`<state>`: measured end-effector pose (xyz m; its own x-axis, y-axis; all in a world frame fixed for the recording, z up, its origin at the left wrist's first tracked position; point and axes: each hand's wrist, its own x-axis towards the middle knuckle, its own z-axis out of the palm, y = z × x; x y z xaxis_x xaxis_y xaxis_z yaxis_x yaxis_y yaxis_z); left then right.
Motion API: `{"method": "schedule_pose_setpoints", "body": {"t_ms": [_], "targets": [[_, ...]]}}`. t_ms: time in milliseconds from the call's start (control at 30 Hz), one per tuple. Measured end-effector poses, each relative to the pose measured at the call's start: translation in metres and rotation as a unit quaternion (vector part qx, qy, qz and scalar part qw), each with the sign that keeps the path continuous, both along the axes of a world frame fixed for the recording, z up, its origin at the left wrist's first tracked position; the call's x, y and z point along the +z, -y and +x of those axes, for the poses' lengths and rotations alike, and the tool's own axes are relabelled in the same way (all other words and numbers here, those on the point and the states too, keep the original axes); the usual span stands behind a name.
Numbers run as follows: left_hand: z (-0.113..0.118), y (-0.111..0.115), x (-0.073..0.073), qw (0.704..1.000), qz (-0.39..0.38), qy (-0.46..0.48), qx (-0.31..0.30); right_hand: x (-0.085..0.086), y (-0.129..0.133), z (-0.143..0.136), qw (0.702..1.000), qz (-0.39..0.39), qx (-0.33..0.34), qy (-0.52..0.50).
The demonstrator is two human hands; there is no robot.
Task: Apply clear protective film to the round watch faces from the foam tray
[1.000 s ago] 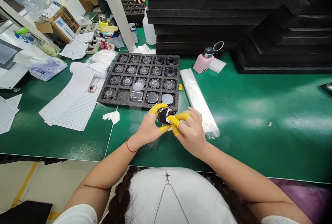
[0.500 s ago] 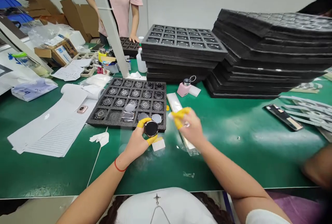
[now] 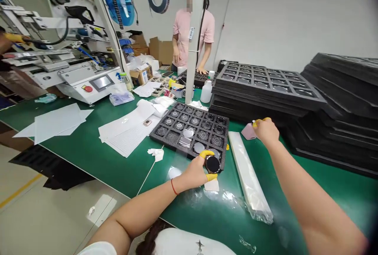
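My left hand (image 3: 196,174), with yellow finger cots on, grips a round watch module (image 3: 213,164) by its rim, dark face up. It is held over the near right corner of a black foam tray (image 3: 174,140) with several round watch parts in its pockets. My right hand (image 3: 267,132), also in yellow finger cots, is at the top of a pink pump bottle (image 3: 248,132). Its fingertips are pinched on what looks like a small white wipe, mostly hidden. A white pad (image 3: 212,185) lies below my left hand.
A long plastic-wrapped white pack (image 3: 249,176) lies between my hands. Stacked black trays (image 3: 265,89) rise behind the bottle. Paper sheets (image 3: 126,129) and a crumpled tissue (image 3: 156,153) lie left. A person (image 3: 193,30) stands across the table, behind a white post (image 3: 193,50).
My right hand has moved from beside the foam tray, forward and right to the pink bottle. My left hand still holds the watch module. The view has swung left.
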<state>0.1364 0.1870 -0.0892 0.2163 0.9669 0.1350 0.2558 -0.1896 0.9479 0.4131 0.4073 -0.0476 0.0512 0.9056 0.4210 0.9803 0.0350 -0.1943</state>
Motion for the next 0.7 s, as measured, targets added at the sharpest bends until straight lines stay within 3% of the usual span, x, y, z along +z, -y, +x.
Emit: {"method": "schedule_pose_setpoints", "body": {"t_ms": [233, 367, 433, 533, 633, 700], "targets": [[-0.002, 0.001, 0.000, 1.000, -0.009, 0.025, -0.014, 0.008, -0.004, 0.011, 0.995, 0.040, 0.086, -0.013], [-0.002, -0.001, -0.002, 0.998, -0.014, 0.056, -0.017, 0.017, 0.009, 0.000, 0.988, 0.092, 0.121, -0.033], [-0.002, -0.002, -0.003, 0.997, -0.017, 0.071, -0.015, 0.015, 0.033, -0.016, 0.982, 0.109, 0.150, -0.039], [-0.002, -0.003, -0.003, 0.996, -0.020, 0.089, -0.012, 0.004, 0.093, -0.048, 0.967, 0.093, 0.233, -0.037], [-0.001, -0.005, -0.003, 0.995, -0.010, 0.101, -0.011, -0.010, 0.156, -0.082, 0.910, 0.082, 0.402, -0.057], [-0.001, -0.006, -0.005, 0.995, -0.002, 0.101, -0.016, -0.018, 0.186, -0.099, 0.892, 0.106, 0.438, -0.033]]}}
